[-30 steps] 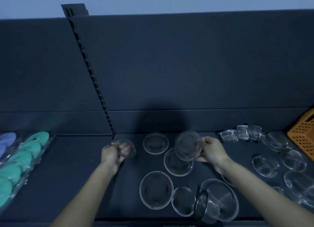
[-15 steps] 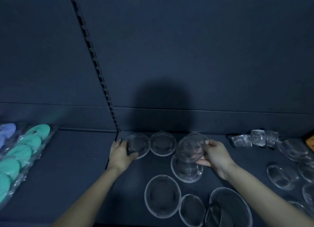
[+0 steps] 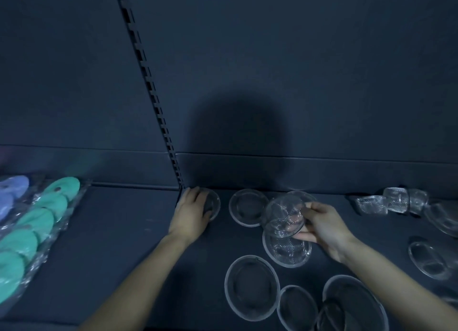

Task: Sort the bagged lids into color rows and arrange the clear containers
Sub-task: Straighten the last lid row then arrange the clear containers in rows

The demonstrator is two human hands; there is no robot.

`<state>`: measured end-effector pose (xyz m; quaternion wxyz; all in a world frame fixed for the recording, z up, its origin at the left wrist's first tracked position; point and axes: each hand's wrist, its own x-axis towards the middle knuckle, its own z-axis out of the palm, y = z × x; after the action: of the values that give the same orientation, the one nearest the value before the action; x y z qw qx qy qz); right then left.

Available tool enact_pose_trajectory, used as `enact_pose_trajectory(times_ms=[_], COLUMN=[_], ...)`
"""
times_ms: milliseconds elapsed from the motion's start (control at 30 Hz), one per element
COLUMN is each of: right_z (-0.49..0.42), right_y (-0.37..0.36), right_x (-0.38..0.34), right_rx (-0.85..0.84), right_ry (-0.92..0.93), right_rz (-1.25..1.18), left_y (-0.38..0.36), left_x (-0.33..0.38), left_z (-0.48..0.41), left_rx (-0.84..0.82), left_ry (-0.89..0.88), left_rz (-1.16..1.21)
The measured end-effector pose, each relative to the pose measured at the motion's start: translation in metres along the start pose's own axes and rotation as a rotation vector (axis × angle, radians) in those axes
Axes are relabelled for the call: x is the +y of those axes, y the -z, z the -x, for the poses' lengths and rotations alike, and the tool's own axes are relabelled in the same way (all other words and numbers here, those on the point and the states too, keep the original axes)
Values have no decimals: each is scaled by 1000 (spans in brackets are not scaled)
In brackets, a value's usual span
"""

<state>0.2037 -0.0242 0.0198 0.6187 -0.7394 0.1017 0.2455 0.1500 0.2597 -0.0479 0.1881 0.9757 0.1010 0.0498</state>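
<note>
My left hand point(image 3: 192, 213) lies on a small clear round container point(image 3: 213, 204) at the back left corner of the shelf bay, its fingers curved over the rim. My right hand point(image 3: 322, 225) grips another clear round container point(image 3: 282, 215), tilted and lifted above a third one point(image 3: 287, 251) lying flat. A further clear container point(image 3: 247, 206) sits between the two hands at the back. Bagged teal lids point(image 3: 37, 221) and bagged purple lids point(image 3: 12, 189) lie in rows at the far left.
Larger clear oval containers point(image 3: 251, 287) and round ones point(image 3: 297, 307) lie near the front edge. More clear containers point(image 3: 431, 260) and small ribbed cups point(image 3: 394, 203) crowd the right side. A slotted upright point(image 3: 151, 95) divides the dark back panel point(image 3: 322, 82).
My left hand has set its container down at the back left corner and now lies over it. My right hand has kept its tilted container lifted in about the same place.
</note>
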Motion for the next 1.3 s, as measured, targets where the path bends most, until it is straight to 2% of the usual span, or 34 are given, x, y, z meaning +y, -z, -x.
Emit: enact_pose_trajectory(times_ms=[100,200,300,333,400,500,600,733,767,833,900,967,1200,1300], right_z=[5,9,17,20,23,26,30,32,29,21,14,9,2,4], right_y=[-8,-20,-32,-36,-41,-45,-46,-47,-43,-29,-15,-7,-5,-4], right_x=[-4,-9,-16,-19,-20,-20,-19,-18,-17,-14,-3,13,27,23], right_rx=[-53,-125,-195,-211,-226,-225,-242,-233,-166,-75,-159,-268,-265,-241], right_ry=[16,53,89,103,129,144,136,186,281,478,448,363,386,408], right_rz=[26,50,102,127,165,181,155,142,281,749,1084,1232,1284,1213], left_y=[7,19,31,33,32,30,31,38,40,44,46,47,46,46], left_x=[9,42,71,76,80,77,74,76,75,67,55,43,24,21], left_z=[8,17,24,26,30,36,41,47,47,49,52,59,72,73], left_rx=[32,6,-119,-133,-108,-13,27,15,42,73,32,-40,-97,-123], left_ry=[-13,-85,29,48,6,-165,-288,-222,-192,-135,-80,-17,64,92], left_rz=[90,348,705,759,621,325,256,324,328,269,153,68,18,12])
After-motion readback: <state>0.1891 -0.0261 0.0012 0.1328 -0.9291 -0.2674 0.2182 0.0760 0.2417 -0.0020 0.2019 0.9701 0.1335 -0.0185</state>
